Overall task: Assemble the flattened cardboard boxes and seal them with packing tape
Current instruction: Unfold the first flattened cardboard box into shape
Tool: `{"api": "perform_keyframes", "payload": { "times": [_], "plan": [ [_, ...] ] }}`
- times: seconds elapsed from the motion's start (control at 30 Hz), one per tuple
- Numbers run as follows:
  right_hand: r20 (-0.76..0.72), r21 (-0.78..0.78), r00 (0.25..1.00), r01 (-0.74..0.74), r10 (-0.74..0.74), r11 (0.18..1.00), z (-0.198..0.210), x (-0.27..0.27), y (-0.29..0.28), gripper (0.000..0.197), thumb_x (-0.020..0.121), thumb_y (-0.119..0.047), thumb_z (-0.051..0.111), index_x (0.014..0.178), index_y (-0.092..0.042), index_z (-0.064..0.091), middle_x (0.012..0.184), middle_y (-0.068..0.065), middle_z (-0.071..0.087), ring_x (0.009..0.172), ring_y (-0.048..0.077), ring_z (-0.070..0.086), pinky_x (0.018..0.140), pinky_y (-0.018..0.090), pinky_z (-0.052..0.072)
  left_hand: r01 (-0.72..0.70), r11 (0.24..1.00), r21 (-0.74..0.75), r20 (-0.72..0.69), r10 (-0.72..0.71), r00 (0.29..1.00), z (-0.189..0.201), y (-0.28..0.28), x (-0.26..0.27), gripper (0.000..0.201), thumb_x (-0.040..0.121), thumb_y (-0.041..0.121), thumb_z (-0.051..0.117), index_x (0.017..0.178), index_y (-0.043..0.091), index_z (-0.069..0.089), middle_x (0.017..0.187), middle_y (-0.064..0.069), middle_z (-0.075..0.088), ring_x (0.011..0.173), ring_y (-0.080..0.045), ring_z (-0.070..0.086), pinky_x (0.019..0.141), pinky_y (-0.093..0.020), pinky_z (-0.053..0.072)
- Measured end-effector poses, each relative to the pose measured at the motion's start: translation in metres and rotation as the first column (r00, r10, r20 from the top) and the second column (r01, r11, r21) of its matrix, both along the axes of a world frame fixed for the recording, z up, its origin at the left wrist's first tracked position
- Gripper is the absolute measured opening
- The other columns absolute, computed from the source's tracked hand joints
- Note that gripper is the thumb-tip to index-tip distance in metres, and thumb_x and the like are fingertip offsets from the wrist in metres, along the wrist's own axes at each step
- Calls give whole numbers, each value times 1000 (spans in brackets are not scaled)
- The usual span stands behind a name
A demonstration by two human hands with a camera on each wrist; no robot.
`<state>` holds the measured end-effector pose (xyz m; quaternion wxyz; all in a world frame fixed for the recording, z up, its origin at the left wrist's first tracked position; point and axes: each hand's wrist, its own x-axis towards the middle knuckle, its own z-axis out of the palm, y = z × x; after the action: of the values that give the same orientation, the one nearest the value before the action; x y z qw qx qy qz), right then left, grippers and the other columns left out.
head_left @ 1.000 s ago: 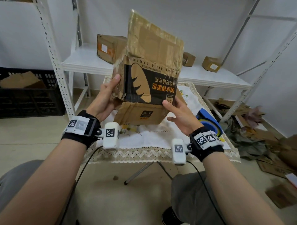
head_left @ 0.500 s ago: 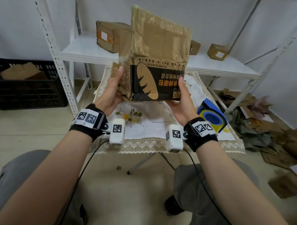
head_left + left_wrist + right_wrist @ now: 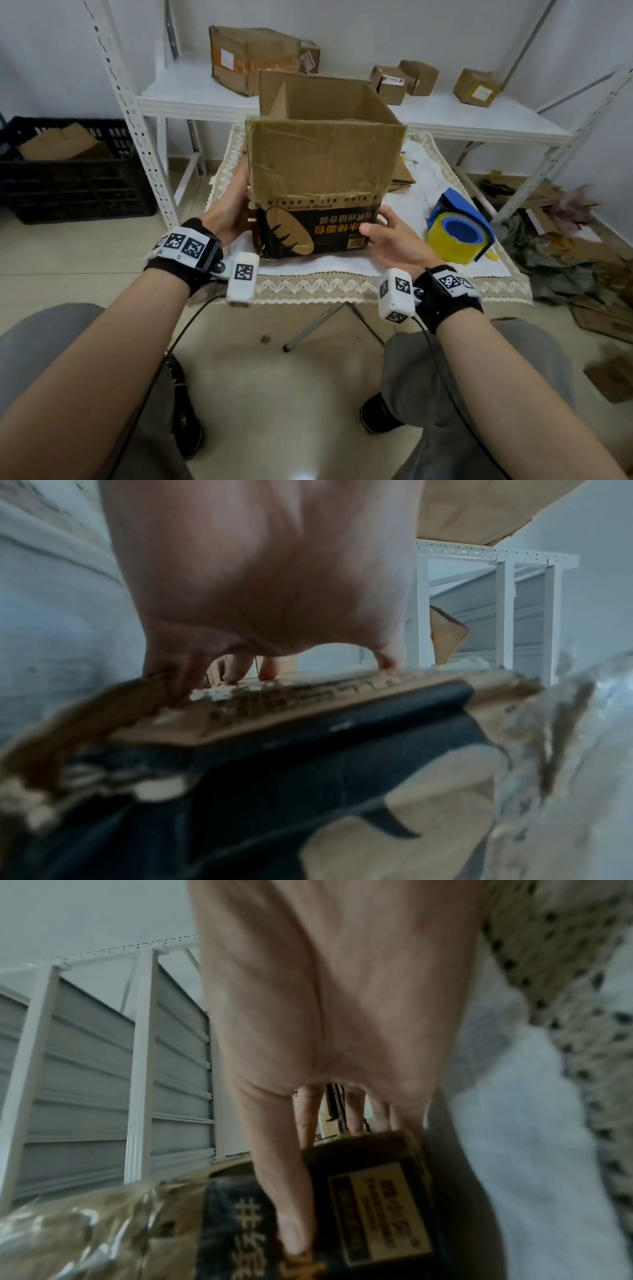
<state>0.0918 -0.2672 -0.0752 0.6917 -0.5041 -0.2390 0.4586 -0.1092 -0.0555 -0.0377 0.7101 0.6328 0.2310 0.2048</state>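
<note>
A worn brown cardboard box point(image 3: 322, 171) with a black printed band stands opened into a square on the cloth-covered table point(image 3: 342, 270), top flaps up, print upside down. My left hand point(image 3: 233, 209) grips its left side; in the left wrist view the fingertips point(image 3: 236, 669) curl onto the torn cardboard edge point(image 3: 308, 710). My right hand point(image 3: 387, 236) holds the lower right corner, thumb point(image 3: 291, 1191) on the black front face point(image 3: 377, 1204), fingers round the side. A yellow tape roll in a blue dispenser point(image 3: 459, 233) lies on the table to the right.
A white metal shelf point(image 3: 479, 120) behind the table carries several sealed boxes point(image 3: 253, 58). A black crate point(image 3: 68, 171) with cardboard sits on the floor at left. Cardboard scraps point(image 3: 599, 308) litter the floor at right. Flat cardboard point(image 3: 404, 174) lies behind the box.
The box was held flat and raised in the air; now it is spread open into a square and lowered onto the table. Both hands slid down to its lower sides.
</note>
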Motion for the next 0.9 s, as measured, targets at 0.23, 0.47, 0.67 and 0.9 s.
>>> {"api": "perform_keyframes", "payload": {
  "times": [0.23, 0.47, 0.67, 0.9],
  "plan": [
    [-33, -111, 999, 16, -19, 994, 23, -8, -10, 87, 67, -76, 74, 124, -12, 59, 103, 9, 62, 102, 31, 58, 112, 51, 41, 47, 999, -27, 88, -45, 995, 1, 0, -6, 46, 113, 33, 28, 115, 22, 73, 114, -7, 74, 111, -28, 68, 106, -56, 47],
    [240, -277, 969, 121, -53, 953, 41, -25, 6, 53, 106, -58, 34, 106, -19, 70, 111, 8, 77, 109, 26, 68, 96, 37, 53, 14, 999, -28, 39, -13, 999, -6, -8, -9, 70, 113, 21, 29, 62, 22, 77, 71, 0, 70, 68, -13, 68, 64, -25, 58],
    [113, -255, 993, 71, -43, 964, 29, -24, 14, 40, 108, -35, 38, 88, -12, 64, 94, 11, 74, 83, 22, 72, 77, 29, 58, 13, 998, 61, -4, -13, 1000, 0, -21, -16, 39, 111, 15, 33, 87, 12, 64, 72, 8, 74, 73, -8, 71, 67, -20, 59],
    [176, 0, 945, 280, -275, 960, 40, -14, 19, 76, 90, -72, 57, 147, -23, 48, 134, 8, 67, 118, 31, 63, 101, 51, 52, -142, 965, 219, 83, 127, 988, 19, 0, -22, 67, 91, 74, 51, 151, 48, 37, 161, 1, 39, 144, -18, 43, 117, -52, 38]
  ]
}}
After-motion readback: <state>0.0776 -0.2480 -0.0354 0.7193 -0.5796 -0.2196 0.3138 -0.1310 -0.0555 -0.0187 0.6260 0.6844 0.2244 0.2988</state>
